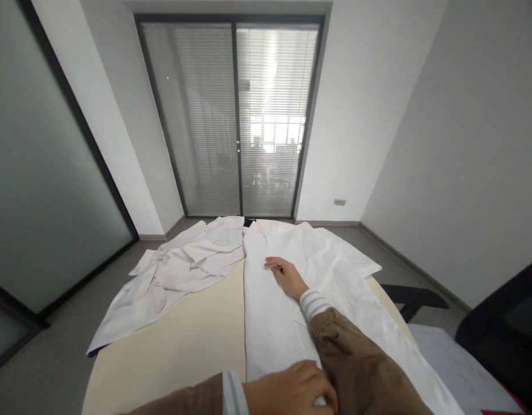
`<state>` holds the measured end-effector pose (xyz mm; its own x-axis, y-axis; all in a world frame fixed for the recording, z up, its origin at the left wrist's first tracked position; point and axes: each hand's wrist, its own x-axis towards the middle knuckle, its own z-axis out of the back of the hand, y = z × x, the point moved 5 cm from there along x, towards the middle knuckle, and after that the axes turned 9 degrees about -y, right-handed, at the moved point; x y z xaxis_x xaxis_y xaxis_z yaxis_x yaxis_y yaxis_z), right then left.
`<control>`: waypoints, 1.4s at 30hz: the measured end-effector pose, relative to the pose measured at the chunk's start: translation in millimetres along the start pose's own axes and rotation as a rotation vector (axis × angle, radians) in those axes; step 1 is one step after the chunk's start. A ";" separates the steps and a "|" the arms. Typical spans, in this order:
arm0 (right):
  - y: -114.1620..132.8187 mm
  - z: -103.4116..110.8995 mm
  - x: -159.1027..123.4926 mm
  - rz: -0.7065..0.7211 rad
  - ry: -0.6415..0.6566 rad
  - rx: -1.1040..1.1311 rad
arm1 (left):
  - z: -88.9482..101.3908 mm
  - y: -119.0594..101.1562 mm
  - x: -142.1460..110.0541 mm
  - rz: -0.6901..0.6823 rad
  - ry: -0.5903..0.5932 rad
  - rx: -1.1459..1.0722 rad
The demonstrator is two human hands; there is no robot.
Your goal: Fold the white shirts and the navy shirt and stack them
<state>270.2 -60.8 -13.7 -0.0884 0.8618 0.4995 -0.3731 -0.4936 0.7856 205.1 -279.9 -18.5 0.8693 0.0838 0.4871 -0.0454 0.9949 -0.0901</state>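
A long white garment [270, 323], like a coat, lies spread over the right half of the table, its straight left edge running away from me. What looks like a pocket seam shows near its lower part. My right hand [288, 278] pinches a bit of the cloth around its upper middle, thumb and fingers together. Close to me, my left hand [291, 389] crosses over the lower end with its fingers curled on the fabric; a little white cloth shows by its fingertips. Crumpled whitish cloth [183, 268] lies on the left side; whether it joins the garment I cannot tell.
The pale rounded table [196, 340] shows bare between the cloths. At right stand a dark chair [508, 323] and a whitish surface [460, 363] below table height. Beyond are a glass door with blinds [235, 121] and white walls; a frosted glass panel [45, 173] is at left.
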 end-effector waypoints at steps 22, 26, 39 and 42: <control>-1.2 -4.1 -3.8 0.069 0.123 -0.381 | 50.7 49.7 -28.3 0.727 -0.017 0.032; 1.3 -0.3 -2.3 0.070 0.058 -0.490 | 45.9 49.4 -29.2 0.750 0.032 0.067; 1.6 0.8 -1.6 0.090 0.055 -0.392 | 63.1 93.0 -33.5 0.897 -0.379 -0.008; 0.2 0.0 -1.8 0.079 0.072 -0.408 | 87.3 150.4 -47.9 0.971 -0.635 0.050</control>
<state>270.2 -62.5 -14.4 -0.1900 0.8363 0.5143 -0.6962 -0.4841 0.5300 113.7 -129.3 20.4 0.0552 0.8122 0.5808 -0.5892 0.4961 -0.6377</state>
